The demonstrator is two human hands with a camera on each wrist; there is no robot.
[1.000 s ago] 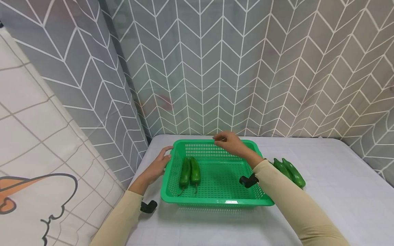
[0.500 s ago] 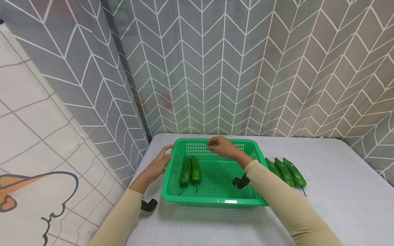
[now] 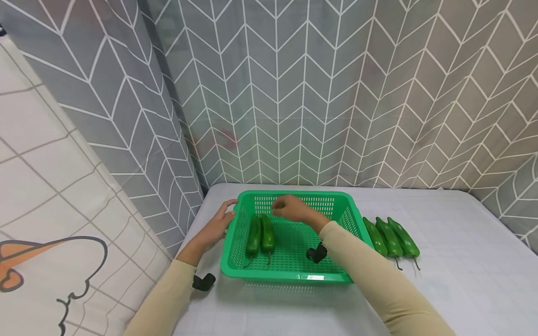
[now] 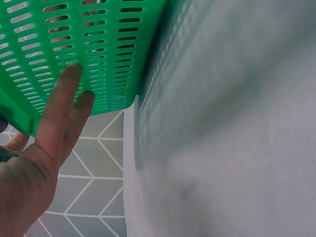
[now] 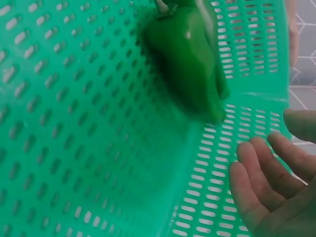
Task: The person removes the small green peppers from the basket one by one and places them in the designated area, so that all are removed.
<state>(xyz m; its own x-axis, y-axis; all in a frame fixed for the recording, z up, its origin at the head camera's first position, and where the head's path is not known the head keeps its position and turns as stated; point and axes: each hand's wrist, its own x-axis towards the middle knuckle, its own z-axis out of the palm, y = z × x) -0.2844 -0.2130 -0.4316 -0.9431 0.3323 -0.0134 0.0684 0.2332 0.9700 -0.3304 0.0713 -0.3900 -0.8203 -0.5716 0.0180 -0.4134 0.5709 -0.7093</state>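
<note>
My left hand (image 3: 217, 226) is at the left side of a green plastic basket (image 3: 294, 276). In the left wrist view, two nearly straight fingers (image 4: 59, 106) touch the slotted outer wall. Over the inside of the basket, toward its back, hangs my right hand (image 3: 293, 208), with nothing held. Its fingers (image 5: 256, 175) are loosely bent and spread from the thumb in the right wrist view. Two long green peppers (image 3: 267, 233) lie side by side at the left of the basket floor, stems toward me. A pepper (image 5: 185, 59) shows close to the right hand.
Three more green peppers (image 3: 391, 238) lie in a row on the white tablecloth (image 3: 462, 261), just right of the basket. A grey patterned curtain (image 3: 294, 93) hangs behind the table, and a white gridded sheet (image 3: 75, 186) stands along the left.
My right hand has moved left and toward me, lower over the basket. Its sleeve has uncovered more of the peppers on the right. The left hand stays put at the basket's side.
</note>
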